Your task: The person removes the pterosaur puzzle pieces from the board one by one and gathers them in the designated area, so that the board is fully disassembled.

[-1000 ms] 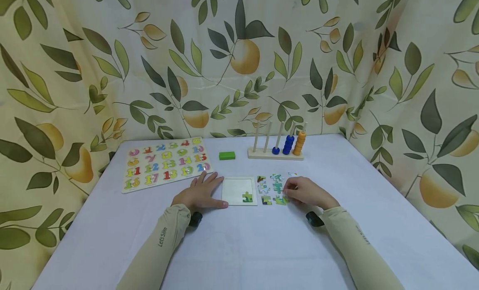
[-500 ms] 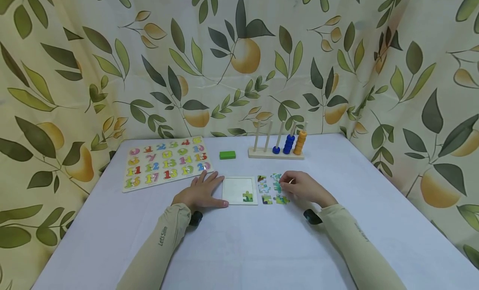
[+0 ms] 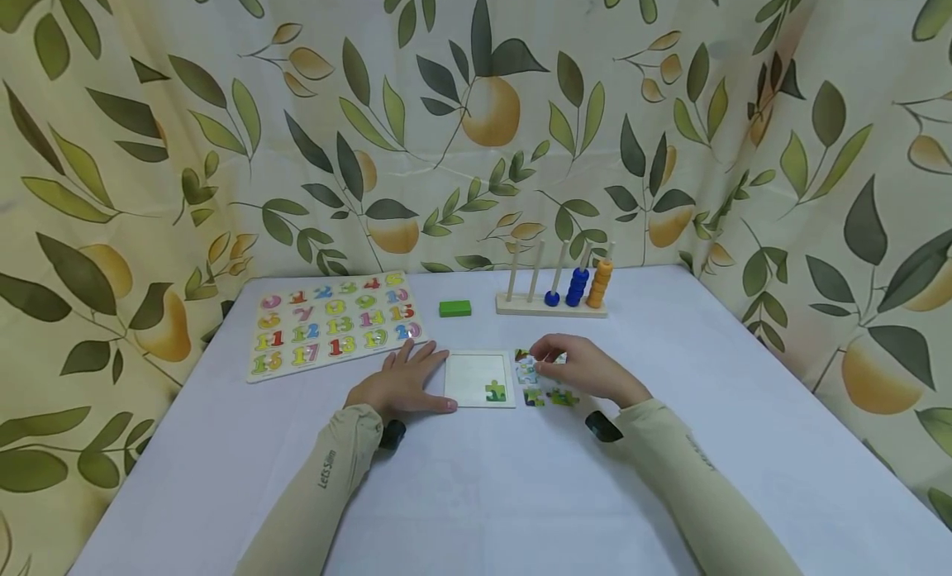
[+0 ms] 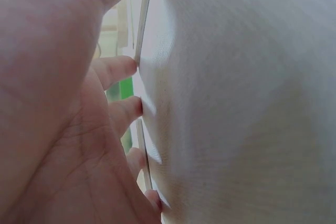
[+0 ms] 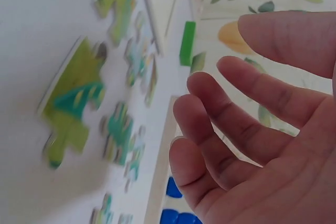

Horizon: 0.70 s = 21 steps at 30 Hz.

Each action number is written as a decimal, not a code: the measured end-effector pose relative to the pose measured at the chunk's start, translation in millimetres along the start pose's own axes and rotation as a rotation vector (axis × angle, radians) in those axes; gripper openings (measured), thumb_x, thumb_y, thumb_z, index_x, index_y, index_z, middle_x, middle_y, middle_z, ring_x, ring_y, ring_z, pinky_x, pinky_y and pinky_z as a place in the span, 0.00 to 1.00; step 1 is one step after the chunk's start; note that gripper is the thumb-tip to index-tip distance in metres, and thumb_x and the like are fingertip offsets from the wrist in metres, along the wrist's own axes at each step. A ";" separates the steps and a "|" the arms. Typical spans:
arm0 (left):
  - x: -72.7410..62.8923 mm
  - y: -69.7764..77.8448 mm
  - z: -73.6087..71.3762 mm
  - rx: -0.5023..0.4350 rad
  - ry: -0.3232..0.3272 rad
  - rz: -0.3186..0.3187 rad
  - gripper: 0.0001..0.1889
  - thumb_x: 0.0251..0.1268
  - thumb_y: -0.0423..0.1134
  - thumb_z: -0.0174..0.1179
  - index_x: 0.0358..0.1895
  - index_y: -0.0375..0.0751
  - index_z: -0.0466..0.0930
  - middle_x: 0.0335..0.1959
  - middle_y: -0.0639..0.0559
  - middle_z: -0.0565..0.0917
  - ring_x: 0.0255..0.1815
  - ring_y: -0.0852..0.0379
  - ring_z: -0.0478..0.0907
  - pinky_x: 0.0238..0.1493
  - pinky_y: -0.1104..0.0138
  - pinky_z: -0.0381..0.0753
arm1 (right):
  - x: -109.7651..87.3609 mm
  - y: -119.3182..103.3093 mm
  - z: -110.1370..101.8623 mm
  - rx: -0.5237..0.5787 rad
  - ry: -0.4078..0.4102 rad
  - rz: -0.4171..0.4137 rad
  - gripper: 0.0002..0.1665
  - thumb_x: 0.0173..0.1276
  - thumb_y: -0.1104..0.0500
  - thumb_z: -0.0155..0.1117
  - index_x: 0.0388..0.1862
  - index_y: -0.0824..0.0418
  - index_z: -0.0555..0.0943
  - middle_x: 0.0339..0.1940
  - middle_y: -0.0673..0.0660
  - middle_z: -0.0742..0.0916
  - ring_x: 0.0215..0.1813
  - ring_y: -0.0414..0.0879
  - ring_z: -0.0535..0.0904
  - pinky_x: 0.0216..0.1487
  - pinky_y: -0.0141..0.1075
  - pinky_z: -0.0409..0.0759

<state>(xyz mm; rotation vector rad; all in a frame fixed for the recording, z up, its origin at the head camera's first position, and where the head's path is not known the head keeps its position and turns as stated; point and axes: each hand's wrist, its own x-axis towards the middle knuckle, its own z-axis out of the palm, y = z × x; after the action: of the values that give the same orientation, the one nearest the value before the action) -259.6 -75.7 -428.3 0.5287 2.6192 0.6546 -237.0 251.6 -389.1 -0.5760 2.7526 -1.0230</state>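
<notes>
My left hand (image 3: pixel 402 384) lies with spread fingers on the table, its thumb and fingertips at the left edge of a square white puzzle tray (image 3: pixel 467 376). One green jigsaw piece (image 3: pixel 495 391) sits in the tray's lower right corner. Over the loose jigsaw pieces (image 3: pixel 534 397) right of the tray hovers my right hand (image 3: pixel 587 367), covering some of them. In the right wrist view its fingers (image 5: pixel 244 135) are loosely bent with nothing between them, apart from the green piece (image 5: pixel 73 103) on the table. The left wrist view shows the left palm (image 4: pixel 79 145) close up.
A number puzzle board (image 3: pixel 335 324) lies at the back left, near the left fingertips. Behind the tray is a green block (image 3: pixel 454 308). A wooden peg stand (image 3: pixel 550 307) with blue beads (image 3: pixel 576 288) and orange beads (image 3: pixel 599 283) stands at the back right.
My right hand has moved left, from the right side of the loose pieces to above them, nearer the tray. The left hand stays at the tray's edge.
</notes>
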 end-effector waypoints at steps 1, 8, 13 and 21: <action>-0.2 0.0 -0.1 0.001 0.000 0.001 0.56 0.63 0.65 0.74 0.88 0.54 0.54 0.90 0.51 0.46 0.89 0.42 0.28 0.85 0.42 0.32 | 1.3 -1.9 1.0 0.001 0.001 -0.008 0.17 0.78 0.59 0.67 0.59 0.67 0.84 0.50 0.57 0.88 0.53 0.53 0.80 0.54 0.48 0.82; -0.2 -1.6 -0.2 0.002 -0.005 -0.002 0.56 0.63 0.66 0.74 0.89 0.55 0.54 0.90 0.51 0.46 0.89 0.42 0.28 0.85 0.42 0.31 | 10.6 -12.4 8.7 0.003 -0.017 -0.079 0.23 0.78 0.58 0.69 0.65 0.68 0.83 0.59 0.61 0.87 0.60 0.58 0.80 0.62 0.56 0.80; 0.6 -3.9 0.0 0.017 -0.012 0.006 0.55 0.65 0.66 0.72 0.89 0.54 0.53 0.90 0.50 0.45 0.89 0.42 0.27 0.85 0.41 0.32 | 18.5 -20.5 14.4 0.025 -0.042 -0.117 0.25 0.76 0.59 0.71 0.67 0.71 0.82 0.59 0.65 0.87 0.60 0.62 0.80 0.62 0.55 0.80; 2.3 -1.9 0.5 0.016 -0.010 -0.001 0.56 0.63 0.68 0.72 0.89 0.56 0.54 0.90 0.52 0.45 0.89 0.43 0.27 0.85 0.43 0.31 | 26.6 -31.3 22.6 0.066 -0.113 -0.132 0.26 0.74 0.62 0.70 0.68 0.71 0.81 0.63 0.66 0.85 0.62 0.62 0.79 0.65 0.56 0.79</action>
<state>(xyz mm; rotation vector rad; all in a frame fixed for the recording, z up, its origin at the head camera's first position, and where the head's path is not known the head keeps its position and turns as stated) -261.8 -76.1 -430.3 0.5335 2.6176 0.6298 -245.8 205.7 -385.9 -0.7889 2.6015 -1.0697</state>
